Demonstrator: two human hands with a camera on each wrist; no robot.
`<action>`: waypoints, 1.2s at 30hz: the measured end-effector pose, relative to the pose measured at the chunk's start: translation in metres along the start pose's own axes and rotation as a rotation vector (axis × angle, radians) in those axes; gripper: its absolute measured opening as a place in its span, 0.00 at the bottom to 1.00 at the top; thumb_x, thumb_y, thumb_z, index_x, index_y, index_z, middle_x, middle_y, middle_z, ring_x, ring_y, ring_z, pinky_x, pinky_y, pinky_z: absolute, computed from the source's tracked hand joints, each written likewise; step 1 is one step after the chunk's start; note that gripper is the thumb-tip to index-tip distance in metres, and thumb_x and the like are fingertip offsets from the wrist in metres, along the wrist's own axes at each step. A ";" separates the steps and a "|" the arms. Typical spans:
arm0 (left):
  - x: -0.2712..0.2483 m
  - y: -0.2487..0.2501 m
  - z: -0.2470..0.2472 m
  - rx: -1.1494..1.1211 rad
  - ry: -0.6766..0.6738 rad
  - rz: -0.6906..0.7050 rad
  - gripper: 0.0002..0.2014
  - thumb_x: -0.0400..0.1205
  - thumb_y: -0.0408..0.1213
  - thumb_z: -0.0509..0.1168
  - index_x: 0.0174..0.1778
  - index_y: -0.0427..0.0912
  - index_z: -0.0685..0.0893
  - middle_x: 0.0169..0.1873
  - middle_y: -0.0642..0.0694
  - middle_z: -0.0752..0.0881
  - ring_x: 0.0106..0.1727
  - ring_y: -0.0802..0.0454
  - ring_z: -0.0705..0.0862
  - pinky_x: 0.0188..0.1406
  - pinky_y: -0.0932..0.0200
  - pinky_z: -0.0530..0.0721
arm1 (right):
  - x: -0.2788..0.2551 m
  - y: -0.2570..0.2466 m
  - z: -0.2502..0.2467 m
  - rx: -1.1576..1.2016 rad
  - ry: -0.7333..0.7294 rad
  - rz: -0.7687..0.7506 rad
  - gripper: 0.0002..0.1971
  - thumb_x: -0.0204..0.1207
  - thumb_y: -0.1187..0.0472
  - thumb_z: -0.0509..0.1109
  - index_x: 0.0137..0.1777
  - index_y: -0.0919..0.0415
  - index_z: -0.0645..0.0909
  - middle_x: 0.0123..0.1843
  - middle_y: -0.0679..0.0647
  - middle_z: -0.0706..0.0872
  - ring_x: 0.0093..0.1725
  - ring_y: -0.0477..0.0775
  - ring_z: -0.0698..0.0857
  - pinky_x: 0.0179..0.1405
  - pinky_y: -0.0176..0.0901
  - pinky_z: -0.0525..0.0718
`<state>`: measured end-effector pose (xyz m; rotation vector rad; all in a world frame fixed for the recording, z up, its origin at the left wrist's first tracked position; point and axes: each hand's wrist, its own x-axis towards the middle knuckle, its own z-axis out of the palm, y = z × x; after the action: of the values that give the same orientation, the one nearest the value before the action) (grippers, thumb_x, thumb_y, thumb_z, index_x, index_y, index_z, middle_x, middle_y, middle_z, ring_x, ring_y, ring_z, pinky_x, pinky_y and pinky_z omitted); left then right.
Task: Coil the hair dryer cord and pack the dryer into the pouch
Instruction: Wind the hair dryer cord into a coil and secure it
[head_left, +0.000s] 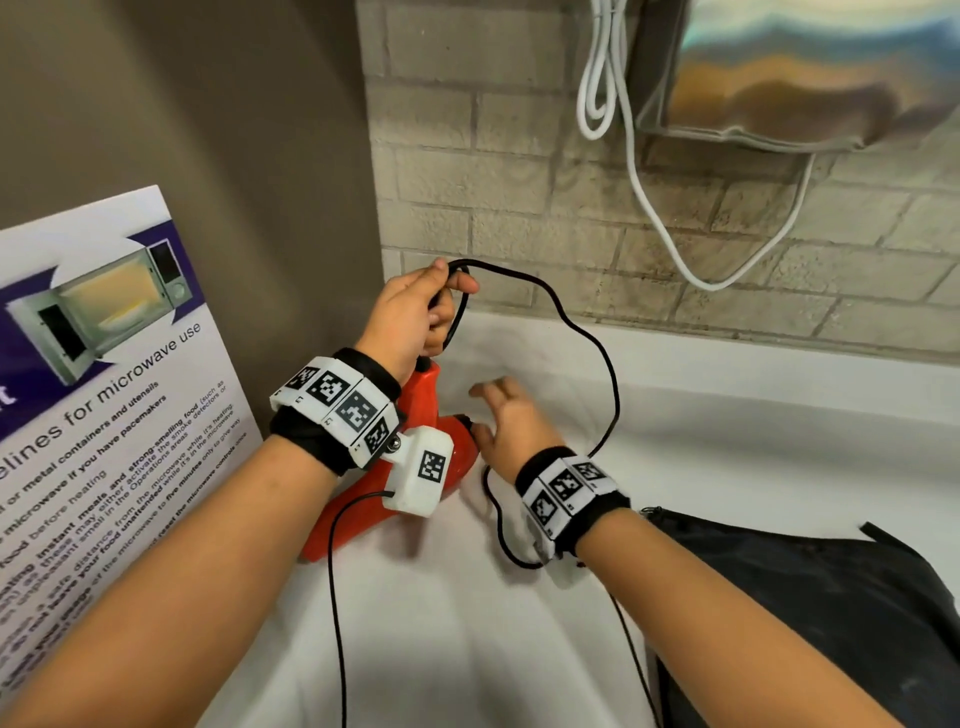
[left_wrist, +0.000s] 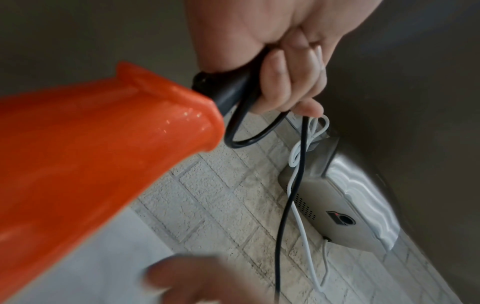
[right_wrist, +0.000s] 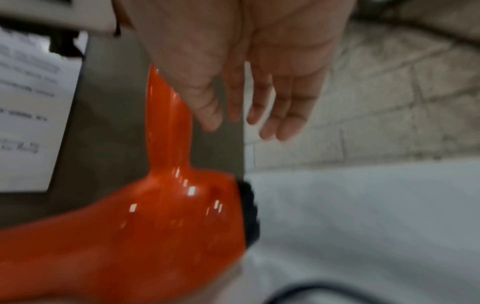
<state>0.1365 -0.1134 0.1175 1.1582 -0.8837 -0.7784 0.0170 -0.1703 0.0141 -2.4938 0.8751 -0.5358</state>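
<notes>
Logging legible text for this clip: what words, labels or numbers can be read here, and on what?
On the microwave poster, head view:
"...elines for microwave use" (start cut off)
"...or metal containers and utensils"
"...microwave if you have pacemakers"
"...food before heating"
Smaller lines below: too small to read reliably.
Wrist bands: coded squares, tiny digits unreadable.
Hair dryer: no text visible.
Right wrist view: poster blurred, unreadable.

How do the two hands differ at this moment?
The left hand is curled around the black cord near the dryer handle; the right hand holds nothing. The left hand's fingers are bent, the right hand's spread and fairly straight. Both wear marked wristbands.
</notes>
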 end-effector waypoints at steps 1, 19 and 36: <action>0.000 0.000 -0.001 -0.004 -0.007 -0.005 0.21 0.87 0.41 0.46 0.36 0.39 0.79 0.10 0.55 0.64 0.09 0.63 0.56 0.13 0.72 0.52 | -0.003 -0.006 -0.016 -0.026 0.127 -0.045 0.19 0.75 0.64 0.63 0.66 0.59 0.73 0.66 0.58 0.73 0.63 0.60 0.76 0.62 0.50 0.79; 0.000 0.009 0.000 -0.079 -0.060 -0.135 0.20 0.87 0.43 0.43 0.45 0.42 0.80 0.11 0.55 0.66 0.09 0.64 0.57 0.10 0.73 0.55 | 0.028 -0.012 -0.075 -0.133 0.212 0.056 0.32 0.81 0.62 0.54 0.81 0.52 0.43 0.84 0.54 0.49 0.83 0.56 0.47 0.80 0.62 0.44; 0.001 0.011 0.001 -0.149 -0.113 -0.216 0.22 0.87 0.46 0.43 0.42 0.40 0.80 0.09 0.55 0.62 0.09 0.62 0.56 0.08 0.68 0.54 | 0.022 -0.022 -0.054 -0.061 0.069 0.034 0.22 0.83 0.63 0.50 0.76 0.58 0.59 0.57 0.69 0.83 0.54 0.68 0.83 0.49 0.51 0.80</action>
<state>0.1365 -0.1119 0.1290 1.0964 -0.7868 -1.0773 0.0168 -0.1844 0.0749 -2.5232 0.9715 -0.5954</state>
